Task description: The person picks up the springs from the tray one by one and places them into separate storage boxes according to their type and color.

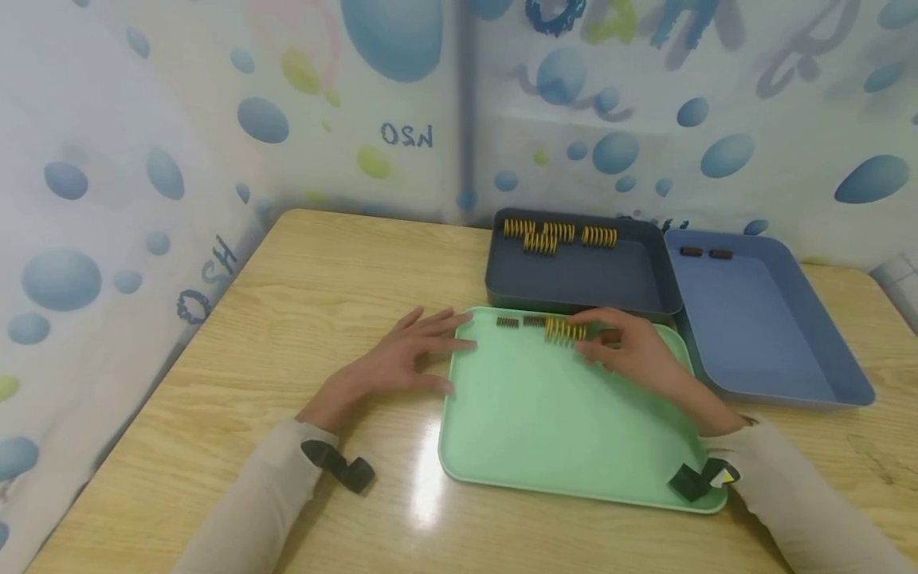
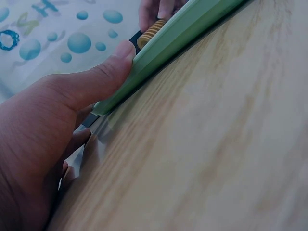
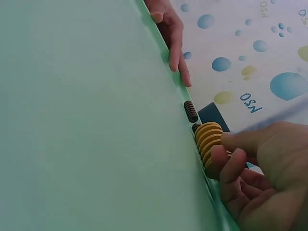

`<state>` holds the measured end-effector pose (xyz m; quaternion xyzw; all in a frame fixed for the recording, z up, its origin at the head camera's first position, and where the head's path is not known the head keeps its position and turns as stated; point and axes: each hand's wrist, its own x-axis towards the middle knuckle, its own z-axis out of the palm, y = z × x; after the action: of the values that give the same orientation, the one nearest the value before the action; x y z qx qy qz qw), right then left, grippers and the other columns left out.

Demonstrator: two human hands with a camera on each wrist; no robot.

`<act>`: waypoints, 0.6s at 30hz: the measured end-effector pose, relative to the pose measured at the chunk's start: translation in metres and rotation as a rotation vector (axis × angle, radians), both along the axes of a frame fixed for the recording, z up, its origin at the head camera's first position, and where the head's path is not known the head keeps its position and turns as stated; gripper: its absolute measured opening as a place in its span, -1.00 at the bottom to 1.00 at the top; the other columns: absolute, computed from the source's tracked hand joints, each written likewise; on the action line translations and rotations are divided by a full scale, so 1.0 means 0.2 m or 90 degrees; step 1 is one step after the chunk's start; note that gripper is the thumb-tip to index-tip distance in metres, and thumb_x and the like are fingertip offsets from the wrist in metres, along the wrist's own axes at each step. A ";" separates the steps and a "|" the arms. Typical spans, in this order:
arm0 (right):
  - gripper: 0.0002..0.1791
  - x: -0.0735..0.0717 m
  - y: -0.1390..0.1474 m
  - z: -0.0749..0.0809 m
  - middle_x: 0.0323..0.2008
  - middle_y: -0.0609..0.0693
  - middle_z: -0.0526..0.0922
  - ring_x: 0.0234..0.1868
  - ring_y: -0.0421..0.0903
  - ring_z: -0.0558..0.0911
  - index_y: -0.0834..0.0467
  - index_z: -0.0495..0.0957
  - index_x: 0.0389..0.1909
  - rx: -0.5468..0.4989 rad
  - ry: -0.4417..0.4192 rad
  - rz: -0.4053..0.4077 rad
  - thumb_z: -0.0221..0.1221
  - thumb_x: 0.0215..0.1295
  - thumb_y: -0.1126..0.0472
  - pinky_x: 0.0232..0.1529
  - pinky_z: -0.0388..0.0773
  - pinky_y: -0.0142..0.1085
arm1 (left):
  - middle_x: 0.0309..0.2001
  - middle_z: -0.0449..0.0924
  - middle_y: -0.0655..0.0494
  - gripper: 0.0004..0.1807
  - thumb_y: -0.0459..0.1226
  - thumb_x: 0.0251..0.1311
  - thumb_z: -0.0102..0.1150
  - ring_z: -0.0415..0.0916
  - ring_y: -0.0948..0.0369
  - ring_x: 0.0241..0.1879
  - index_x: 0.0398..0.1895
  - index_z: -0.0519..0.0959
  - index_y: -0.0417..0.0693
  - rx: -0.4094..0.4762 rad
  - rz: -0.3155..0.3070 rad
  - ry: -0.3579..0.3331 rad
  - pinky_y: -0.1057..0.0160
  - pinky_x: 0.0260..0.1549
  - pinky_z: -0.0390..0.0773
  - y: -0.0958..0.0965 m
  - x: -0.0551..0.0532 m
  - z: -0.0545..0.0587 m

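Observation:
My right hand pinches a yellow coil spring at its right end, over the far edge of the green tray. In the right wrist view, the thumb and curled fingers meet the yellow coils. Left of it, two small dark springs lie in a row along the tray's far rim; the yellow one partly hides the nearer. My left hand rests at the tray's left rim with its fingers spread and fairly straight. The left wrist view shows the left thumb against that rim.
Behind the green tray stands a dark grey tray with several yellow springs at its back. To its right is a blue tray holding two small dark brown pieces. A patterned wall covering borders the wooden table.

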<state>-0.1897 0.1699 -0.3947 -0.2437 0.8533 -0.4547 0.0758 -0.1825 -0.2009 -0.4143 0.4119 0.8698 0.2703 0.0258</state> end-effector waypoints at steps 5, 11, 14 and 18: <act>-0.57 0.00 -0.01 0.00 -0.21 0.01 0.63 -0.46 -0.10 0.62 0.02 0.51 0.17 0.003 -0.014 0.000 0.25 0.28 0.12 -0.56 0.48 -0.26 | 0.48 0.04 0.18 -0.29 0.14 0.07 0.28 -0.14 0.08 0.46 0.32 0.42 0.19 -0.002 0.001 -0.001 -0.16 0.34 -0.32 0.00 0.00 0.00; -0.55 0.00 -0.01 -0.01 -0.18 0.06 0.64 -0.44 -0.06 0.62 0.05 0.48 0.20 -0.012 -0.057 0.026 0.24 0.28 0.13 -0.52 0.49 -0.25 | 0.48 0.03 0.17 -0.28 0.15 0.07 0.27 -0.14 0.07 0.46 0.32 0.42 0.18 0.001 -0.002 -0.001 -0.16 0.34 -0.32 0.00 0.00 0.00; -0.53 0.00 0.00 -0.01 -0.01 0.09 0.58 -0.42 -0.04 0.60 0.08 0.47 0.20 -0.027 -0.078 0.037 0.25 0.28 0.16 -0.50 0.50 -0.25 | 0.48 0.03 0.16 -0.29 0.15 0.08 0.26 -0.15 0.06 0.46 0.32 0.42 0.18 0.000 -0.003 -0.001 -0.17 0.34 -0.32 0.00 0.00 0.00; -0.52 0.00 -0.01 -0.01 0.13 0.11 0.48 -0.38 -0.02 0.59 0.11 0.47 0.20 -0.042 -0.099 0.043 0.26 0.26 0.18 -0.46 0.51 -0.25 | 0.48 0.03 0.16 -0.29 0.16 0.08 0.26 -0.15 0.05 0.46 0.32 0.42 0.18 -0.004 -0.001 0.000 -0.16 0.34 -0.33 0.00 0.00 0.00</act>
<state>-0.1890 0.1686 -0.3970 -0.2389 0.8205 -0.4974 0.1492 -0.1829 -0.2016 -0.4139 0.4123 0.8704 0.2678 0.0273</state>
